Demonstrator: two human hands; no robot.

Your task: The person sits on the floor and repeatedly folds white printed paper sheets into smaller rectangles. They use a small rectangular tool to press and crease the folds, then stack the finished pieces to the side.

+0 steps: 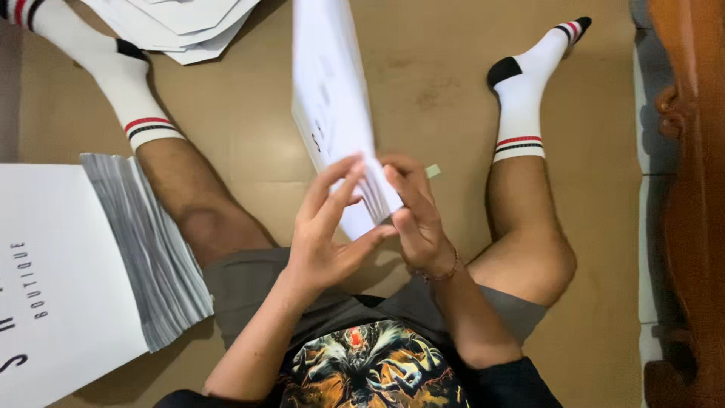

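I sit on a tan floor with my legs apart. A flat white paper bag with dark lettering stands on edge between my hands, stretching away from me. My left hand cups its near end, fingers spread along the left face and thumb under the corner. Pinching the same near end from the right is my right hand, which wears a thin bracelet at the wrist. A small pale green scrap lies on the floor just beyond my right fingers.
A thick stack of flat white bags lies at my left, beside my left knee. Several more white sheets are piled near my left foot. Carved wooden furniture runs along the right edge.
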